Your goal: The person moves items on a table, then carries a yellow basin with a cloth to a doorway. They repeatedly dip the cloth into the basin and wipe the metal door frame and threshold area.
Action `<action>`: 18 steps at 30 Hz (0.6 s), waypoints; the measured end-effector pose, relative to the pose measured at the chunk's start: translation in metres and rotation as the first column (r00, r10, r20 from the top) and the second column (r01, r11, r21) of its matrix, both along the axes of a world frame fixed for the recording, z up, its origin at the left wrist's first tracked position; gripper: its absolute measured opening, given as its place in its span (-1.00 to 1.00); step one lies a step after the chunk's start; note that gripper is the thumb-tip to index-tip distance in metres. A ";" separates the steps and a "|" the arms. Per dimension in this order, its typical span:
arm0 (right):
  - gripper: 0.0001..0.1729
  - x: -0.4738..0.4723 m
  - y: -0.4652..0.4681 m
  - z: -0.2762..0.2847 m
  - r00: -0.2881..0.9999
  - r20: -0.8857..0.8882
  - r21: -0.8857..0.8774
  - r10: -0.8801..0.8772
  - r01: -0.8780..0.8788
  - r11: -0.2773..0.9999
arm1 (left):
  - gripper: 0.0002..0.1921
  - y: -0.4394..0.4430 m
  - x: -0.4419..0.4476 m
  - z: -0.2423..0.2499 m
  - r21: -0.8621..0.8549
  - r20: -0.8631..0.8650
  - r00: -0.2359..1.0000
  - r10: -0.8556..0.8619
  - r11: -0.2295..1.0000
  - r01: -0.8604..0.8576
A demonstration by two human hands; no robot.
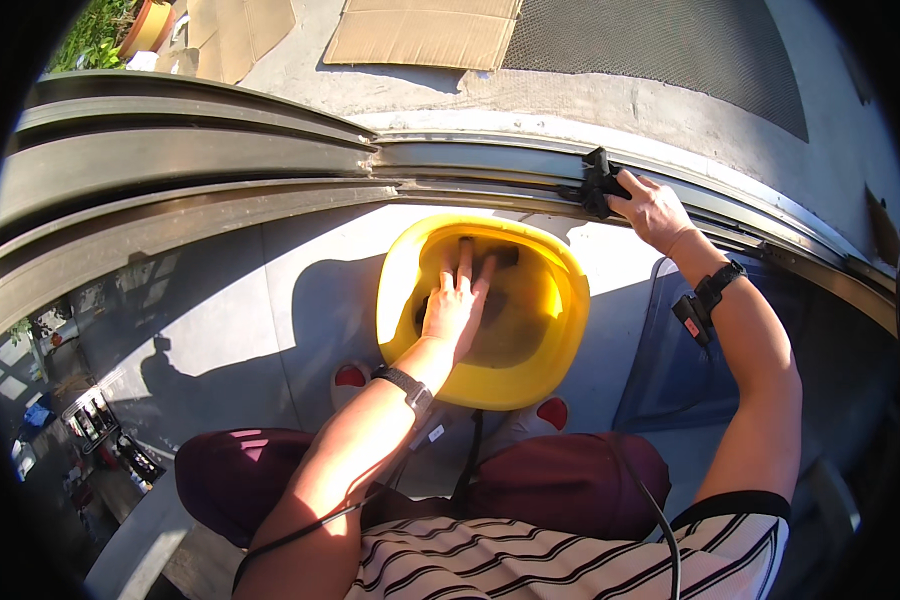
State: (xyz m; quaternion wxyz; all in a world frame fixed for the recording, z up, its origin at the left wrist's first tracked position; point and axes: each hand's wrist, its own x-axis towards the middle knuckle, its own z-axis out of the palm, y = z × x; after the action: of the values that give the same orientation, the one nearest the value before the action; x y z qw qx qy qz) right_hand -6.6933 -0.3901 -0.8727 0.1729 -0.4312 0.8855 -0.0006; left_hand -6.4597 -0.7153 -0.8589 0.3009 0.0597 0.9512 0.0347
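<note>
Between my feet stands a yellow plastic basin holding murky water. My left hand reaches down into it with the fingers spread, and nothing shows in its grasp. A dark thing lies in the basin by my fingertips; its kind cannot be made out. Up to the right, my right hand grips a bunched black cloth. The cloth rests on the metal sliding-door track, which runs across just beyond the basin.
Metal sliding-door frames stand on the track at left. A blue translucent plastic container sits at right. Beyond the track lie flattened cardboard and a dark mat. Loose items crowd the lower left. Cables hang by my arms.
</note>
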 end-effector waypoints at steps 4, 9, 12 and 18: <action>-0.78 0.010 0.008 0.015 0.999 -0.005 -0.059 -0.042 0.041 0.997 | -0.12 0.000 0.004 -0.009 -0.027 -0.160 0.987 -0.030 0.999 0.026; -0.69 0.022 -0.072 0.004 0.999 0.035 -0.331 0.013 -0.001 0.944 | -0.12 0.003 0.005 -0.004 -0.053 -0.044 0.999 -0.030 0.998 0.028; -0.81 0.028 -0.075 -0.009 0.994 -0.055 -0.389 -0.091 0.063 0.919 | -0.10 0.004 0.001 0.000 -0.079 0.017 1.000 -0.023 0.997 0.025; -0.85 0.042 0.027 -0.014 0.919 -0.121 -0.443 -0.375 0.288 0.849 | -0.12 0.005 -0.002 -0.001 -0.101 0.011 0.999 -0.049 0.994 0.050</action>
State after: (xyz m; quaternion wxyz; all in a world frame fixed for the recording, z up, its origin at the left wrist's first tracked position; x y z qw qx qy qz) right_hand -6.6518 -0.3634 -0.8871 -0.0169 -0.2958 0.9389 -0.1752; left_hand -6.4618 -0.7103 -0.8598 0.3085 0.0677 0.9486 -0.0206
